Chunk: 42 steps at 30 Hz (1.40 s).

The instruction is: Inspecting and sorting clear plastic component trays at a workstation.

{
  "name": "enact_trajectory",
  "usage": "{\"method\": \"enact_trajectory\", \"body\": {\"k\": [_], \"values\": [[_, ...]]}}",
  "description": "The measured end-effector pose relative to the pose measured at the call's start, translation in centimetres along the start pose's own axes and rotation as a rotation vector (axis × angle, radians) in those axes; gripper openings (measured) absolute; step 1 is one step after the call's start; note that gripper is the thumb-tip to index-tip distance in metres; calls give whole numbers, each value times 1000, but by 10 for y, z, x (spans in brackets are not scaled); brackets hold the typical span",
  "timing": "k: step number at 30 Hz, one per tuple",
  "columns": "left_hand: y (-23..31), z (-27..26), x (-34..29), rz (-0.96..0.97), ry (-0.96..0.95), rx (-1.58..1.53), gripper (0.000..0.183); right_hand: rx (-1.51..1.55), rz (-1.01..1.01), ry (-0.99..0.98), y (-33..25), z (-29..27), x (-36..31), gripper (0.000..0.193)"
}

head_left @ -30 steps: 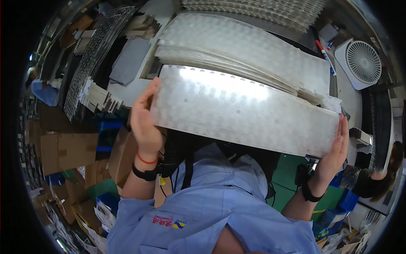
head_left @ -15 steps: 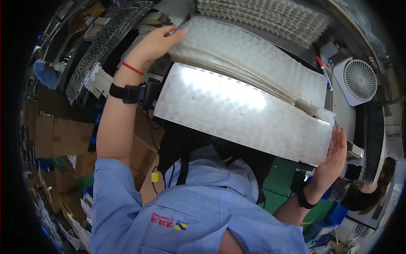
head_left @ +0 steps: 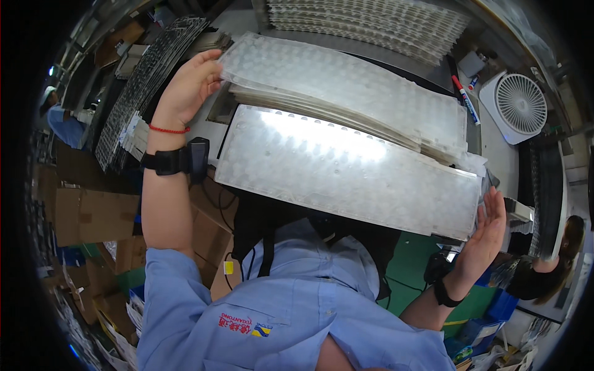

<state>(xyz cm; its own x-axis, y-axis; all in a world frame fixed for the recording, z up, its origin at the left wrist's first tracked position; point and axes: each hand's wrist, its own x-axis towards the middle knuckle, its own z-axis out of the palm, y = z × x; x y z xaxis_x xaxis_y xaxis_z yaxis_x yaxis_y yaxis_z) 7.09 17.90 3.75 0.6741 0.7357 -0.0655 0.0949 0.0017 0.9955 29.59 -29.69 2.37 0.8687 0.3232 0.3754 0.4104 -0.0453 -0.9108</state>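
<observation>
Reaching out in the head view, the left hand [head_left: 193, 88] pinches the left end of a long, cloudy, bumpy plastic sheet [head_left: 346, 77], just beyond the long, shiny, whitish plastic panel [head_left: 343, 173]. The right hand [head_left: 487, 227], fingers straight, sits at that panel's right end.

Green floor [head_left: 409, 255] (yellow line [head_left: 456, 322] at right); pale worktop [head_left: 504, 164]; brown cardboard boxes [head_left: 99, 213] at left.
</observation>
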Motion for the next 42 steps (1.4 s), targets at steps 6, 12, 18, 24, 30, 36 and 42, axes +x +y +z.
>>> {"method": "enact_trajectory", "body": {"k": [6,12,18,24,30,36,42], "values": [[26,9,17,-146,-239,61,44,-18,4,5,-3,2,1,50],[25,16,-3,273,-2,266,27,-63,-15,45,-12,-3,-1,54],[24,18,-39,371,2,-185,23,46,-139,-48,-30,6,3,76],[10,38,-64,378,138,-320,24,118,-71,-117,-43,33,7,86],[-30,17,-88,515,-165,-344,35,173,-85,111,-39,28,-1,60],[-27,29,-112,468,-149,-59,49,165,-166,7,-31,30,-10,64],[-12,42,-108,620,-103,-113,60,182,-264,5,-31,29,-13,72]]}}
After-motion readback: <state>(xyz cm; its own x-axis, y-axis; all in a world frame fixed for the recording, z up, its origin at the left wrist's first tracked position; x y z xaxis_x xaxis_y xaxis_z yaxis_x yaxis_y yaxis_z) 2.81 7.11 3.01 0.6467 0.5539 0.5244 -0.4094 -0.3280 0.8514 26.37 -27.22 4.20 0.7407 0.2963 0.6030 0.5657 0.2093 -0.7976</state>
